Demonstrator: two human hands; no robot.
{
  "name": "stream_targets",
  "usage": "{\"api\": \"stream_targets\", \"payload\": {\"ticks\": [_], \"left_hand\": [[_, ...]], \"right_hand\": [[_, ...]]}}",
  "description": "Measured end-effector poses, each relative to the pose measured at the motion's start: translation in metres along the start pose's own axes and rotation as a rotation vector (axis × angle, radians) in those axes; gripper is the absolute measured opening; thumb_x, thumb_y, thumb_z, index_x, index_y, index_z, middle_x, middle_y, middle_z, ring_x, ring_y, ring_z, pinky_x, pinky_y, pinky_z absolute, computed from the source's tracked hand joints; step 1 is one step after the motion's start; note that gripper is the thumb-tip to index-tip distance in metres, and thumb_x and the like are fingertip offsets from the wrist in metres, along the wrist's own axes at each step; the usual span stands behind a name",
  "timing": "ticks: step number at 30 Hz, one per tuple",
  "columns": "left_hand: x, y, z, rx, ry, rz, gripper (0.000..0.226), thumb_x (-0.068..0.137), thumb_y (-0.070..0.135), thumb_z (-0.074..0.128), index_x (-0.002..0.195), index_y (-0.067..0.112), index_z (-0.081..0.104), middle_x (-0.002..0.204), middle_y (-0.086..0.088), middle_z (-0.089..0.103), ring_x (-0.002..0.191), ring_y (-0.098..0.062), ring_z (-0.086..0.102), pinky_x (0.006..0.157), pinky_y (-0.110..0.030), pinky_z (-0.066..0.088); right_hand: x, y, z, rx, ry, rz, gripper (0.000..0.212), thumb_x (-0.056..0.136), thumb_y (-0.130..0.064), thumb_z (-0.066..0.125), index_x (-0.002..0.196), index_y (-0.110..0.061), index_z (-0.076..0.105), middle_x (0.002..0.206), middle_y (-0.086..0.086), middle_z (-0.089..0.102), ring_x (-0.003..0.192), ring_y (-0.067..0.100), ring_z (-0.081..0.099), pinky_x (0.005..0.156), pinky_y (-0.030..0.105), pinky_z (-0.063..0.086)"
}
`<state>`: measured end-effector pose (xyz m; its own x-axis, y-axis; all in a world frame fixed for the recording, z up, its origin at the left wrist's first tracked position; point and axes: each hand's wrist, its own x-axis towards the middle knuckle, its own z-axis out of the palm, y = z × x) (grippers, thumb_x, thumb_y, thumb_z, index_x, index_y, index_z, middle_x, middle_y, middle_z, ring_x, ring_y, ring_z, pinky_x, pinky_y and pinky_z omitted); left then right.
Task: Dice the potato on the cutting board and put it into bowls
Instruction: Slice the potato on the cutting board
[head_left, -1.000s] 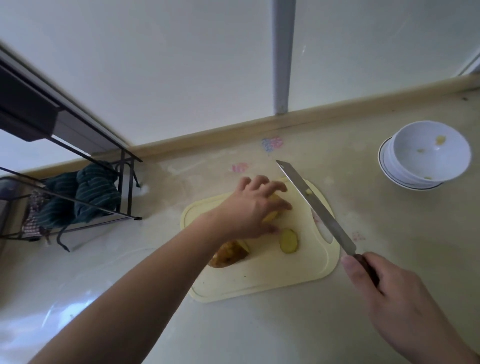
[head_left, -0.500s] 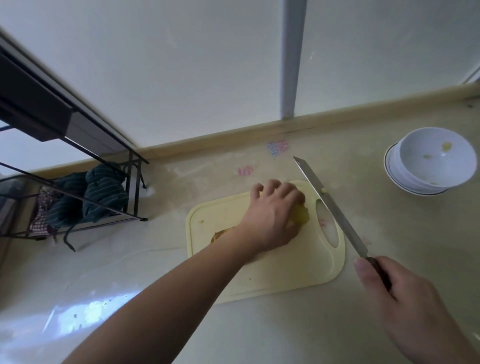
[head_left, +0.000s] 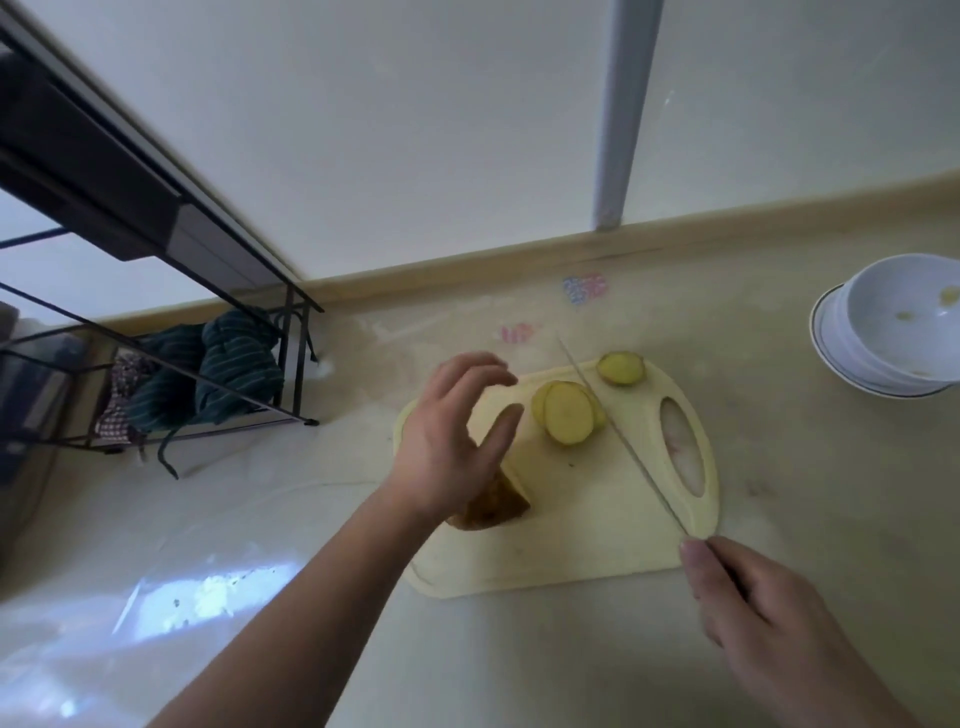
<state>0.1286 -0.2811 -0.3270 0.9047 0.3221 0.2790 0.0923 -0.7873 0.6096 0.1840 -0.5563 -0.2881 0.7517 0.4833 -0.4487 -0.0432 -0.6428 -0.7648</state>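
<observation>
Pale, glossy beige desk (head_left: 571, 649) running to a raised lip against a plain white wall; a grey vertical strip (head_left: 621, 114) climbs the wall. Two small coloured smudges on the surface near the lip. Far left: one black wire rack (head_left: 208, 415) holding dark green striped cloth (head_left: 228, 364). One cream cutting board (head_left: 561, 545) with an oval handle hole at its right end, lying flat on the desk. On it, potato in three lots: one short stack of overlapping pale slices (head_left: 567, 413) mid-board, one single slice (head_left: 620, 368) at the far edge, one brown-skinned uncut piece (head_left: 493, 506) partly hidden under the left wrist. Left hand (head_left: 447, 447) hovers above the board, fingers spread and loosely bent, grip wide, holding nothing. Right hand (head_left: 748, 597) at the board's near right corner, grip closed round the handle of one knife (head_left: 618, 439); the thin blade lies diagonally across the board, passing between the stack and the lone slice. Far right: a stack of white bowls (head_left: 893, 332), exact number unclear, top one carrying a few yellow bits, well apart from the board.
</observation>
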Motion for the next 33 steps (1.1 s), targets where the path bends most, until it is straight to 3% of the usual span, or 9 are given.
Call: {"api": "stream_targets", "payload": {"ticks": [3,6,9,17,21,23,26,33], "left_hand": [[-0.056,-0.015,-0.014,0.048,0.093,0.136,0.026,0.087,0.017,0.077,0.107,0.007,0.065,0.109,-0.01,0.065,0.101,-0.027,0.064,0.083,-0.043,0.055],[-0.086,-0.027,0.0,0.127,-0.009,0.253,0.042,0.081,0.021,0.083,0.115,0.013,0.06,0.117,-0.009,0.064,0.105,-0.031,0.061,0.089,-0.045,0.054],[-0.091,-0.033,0.015,0.155,0.025,0.249,0.045,0.081,0.022,0.082,0.118,0.014,0.06,0.123,-0.009,0.06,0.11,-0.033,0.056,0.097,-0.044,0.051],[-0.088,-0.043,0.035,0.273,0.036,0.233,0.043,0.087,0.034,0.065,0.125,0.017,0.053,0.133,-0.004,0.05,0.112,-0.036,0.05,0.094,-0.049,0.045],[-0.085,-0.042,0.037,0.285,0.051,0.279,0.046,0.087,0.034,0.062,0.127,0.014,0.051,0.132,-0.006,0.049,0.111,-0.034,0.049,0.092,-0.048,0.044],[-0.085,-0.045,0.039,0.279,0.057,0.278,0.044,0.088,0.033,0.061,0.126,0.013,0.05,0.13,-0.007,0.049,0.11,-0.036,0.052,0.09,-0.05,0.046],[-0.087,-0.05,0.042,0.278,0.052,0.284,0.039,0.093,0.034,0.057,0.124,0.012,0.051,0.129,-0.009,0.051,0.107,-0.04,0.057,0.089,-0.053,0.047],[-0.09,-0.053,0.044,0.291,0.033,0.29,0.055,0.08,0.036,0.074,0.123,0.01,0.05,0.13,-0.01,0.05,0.109,-0.042,0.058,0.092,-0.053,0.046]], "right_hand": [[0.003,-0.007,0.026,0.035,-0.145,0.017,0.068,0.071,-0.087,0.033,0.066,-0.021,0.047,0.046,-0.004,0.035,0.043,0.006,0.032,0.051,0.029,0.03],[0.009,-0.013,0.045,-0.005,-0.22,0.047,0.064,0.07,-0.076,0.034,0.065,-0.013,0.042,0.048,-0.005,0.037,0.046,0.007,0.035,0.053,0.03,0.033],[0.012,-0.015,0.059,-0.058,-0.25,0.06,0.061,0.068,-0.075,0.032,0.062,-0.014,0.039,0.048,-0.006,0.041,0.048,0.005,0.039,0.054,0.027,0.035],[0.01,-0.023,0.065,-0.095,-0.275,0.119,0.049,0.083,-0.063,0.038,0.06,-0.02,0.042,0.046,-0.009,0.048,0.049,0.005,0.045,0.057,0.023,0.04],[-0.002,-0.037,0.056,-0.1,-0.291,0.094,0.062,0.062,-0.089,0.019,0.075,-0.035,0.047,0.055,-0.009,0.055,0.053,0.004,0.052,0.058,0.019,0.041],[-0.006,-0.043,0.053,-0.108,-0.326,0.099,0.082,0.041,-0.104,0.005,0.077,-0.044,0.045,0.054,-0.013,0.055,0.056,0.003,0.054,0.055,0.013,0.039],[-0.009,-0.045,0.051,-0.151,-0.339,0.136,0.093,0.023,-0.106,-0.006,0.083,-0.053,0.042,0.058,-0.021,0.057,0.061,-0.001,0.056,0.057,0.011,0.04],[-0.013,-0.045,0.055,-0.252,-0.343,0.188,0.099,0.012,-0.101,-0.019,0.089,-0.063,0.032,0.064,-0.033,0.055,0.069,-0.01,0.054,0.063,0.008,0.042]]}}
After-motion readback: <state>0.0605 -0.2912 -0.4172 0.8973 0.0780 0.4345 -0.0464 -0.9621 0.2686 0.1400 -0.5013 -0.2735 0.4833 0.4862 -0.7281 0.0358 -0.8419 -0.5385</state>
